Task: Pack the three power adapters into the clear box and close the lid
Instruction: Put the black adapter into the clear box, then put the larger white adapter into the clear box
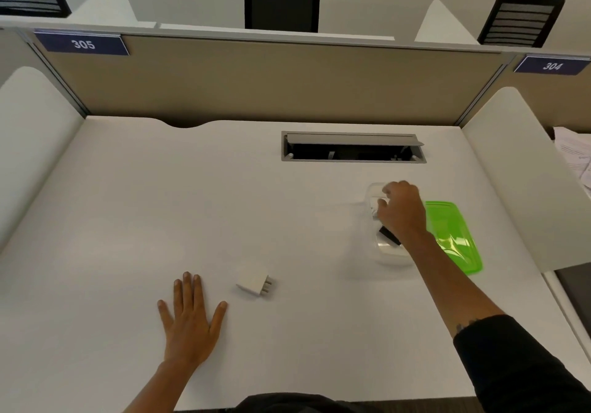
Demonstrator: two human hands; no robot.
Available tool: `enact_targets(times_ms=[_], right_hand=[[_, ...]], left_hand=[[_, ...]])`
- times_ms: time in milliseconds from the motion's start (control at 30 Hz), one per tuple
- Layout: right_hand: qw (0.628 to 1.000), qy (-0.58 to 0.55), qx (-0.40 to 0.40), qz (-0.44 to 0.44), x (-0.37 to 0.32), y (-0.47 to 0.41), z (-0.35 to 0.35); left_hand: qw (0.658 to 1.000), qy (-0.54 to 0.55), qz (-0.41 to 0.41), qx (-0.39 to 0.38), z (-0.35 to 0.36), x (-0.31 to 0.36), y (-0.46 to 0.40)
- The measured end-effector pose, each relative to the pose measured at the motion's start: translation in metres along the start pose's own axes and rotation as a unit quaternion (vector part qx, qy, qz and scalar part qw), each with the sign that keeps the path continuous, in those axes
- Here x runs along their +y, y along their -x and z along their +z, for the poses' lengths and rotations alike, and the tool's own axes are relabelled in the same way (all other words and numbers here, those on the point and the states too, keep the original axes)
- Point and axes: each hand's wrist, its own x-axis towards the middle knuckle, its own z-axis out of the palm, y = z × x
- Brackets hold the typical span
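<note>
The clear box (391,257) stands open on the right of the white desk, mostly covered by my right hand (403,211). That hand reaches into the box with its fingers curled around a white adapter (383,203). A black adapter (389,236) lies inside the box, under my wrist. The green lid (452,235) lies flat on the desk just right of the box. Another white adapter (254,281) with metal prongs lies on the desk near the front middle. My left hand (190,320) rests flat on the desk to its left, fingers spread, holding nothing.
An open cable hatch (353,147) is set in the desk behind the box. Beige and white partitions (256,83) wall the desk at the back and both sides. Papers (575,156) lie on the neighbouring desk at the far right.
</note>
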Motion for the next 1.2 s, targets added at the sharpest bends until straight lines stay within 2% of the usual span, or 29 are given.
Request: enact_targets(times_ms=[67, 100, 167, 233, 300, 400, 500, 900, 1033, 1200], right_hand=[[0.992, -0.067, 0.046, -0.100, -0.026, 0.011, 0.008], [0.985, -0.091, 0.042, -0.139, -0.041, 0.020, 0.013], [0.976, -0.115, -0.032, -0.182, -0.071, 0.042, 0.030], [0.965, -0.093, -0.151, -0.195, -0.097, 0.067, 0.050], [0.949, -0.062, -0.237, -0.199, -0.117, 0.091, 0.071], [0.932, -0.042, -0.306, -0.192, -0.138, 0.120, 0.095], [0.920, -0.010, -0.336, -0.200, -0.154, 0.142, 0.112], [0.928, 0.009, -0.269, -0.256, -0.174, 0.175, 0.136], [0.937, -0.014, -0.243, -0.249, -0.165, 0.163, 0.123], [0.963, -0.069, -0.167, -0.201, -0.136, 0.121, 0.079]], left_hand=[[1.000, 0.002, 0.003, 0.006, 0.000, 0.000, 0.000], [1.000, 0.001, 0.004, 0.009, -0.001, 0.001, 0.001], [1.000, 0.001, 0.004, 0.009, -0.001, 0.001, 0.002], [1.000, 0.001, 0.005, 0.010, 0.000, 0.001, 0.002], [1.000, -0.003, 0.006, 0.013, 0.001, 0.000, 0.002], [1.000, -0.005, 0.010, 0.017, 0.003, -0.001, 0.002], [1.000, -0.007, 0.010, 0.022, 0.004, -0.001, 0.002], [1.000, -0.006, 0.010, 0.029, 0.007, -0.001, 0.001], [0.999, -0.007, 0.011, 0.029, 0.006, -0.001, 0.002], [0.999, 0.001, 0.011, 0.035, 0.006, 0.001, 0.002]])
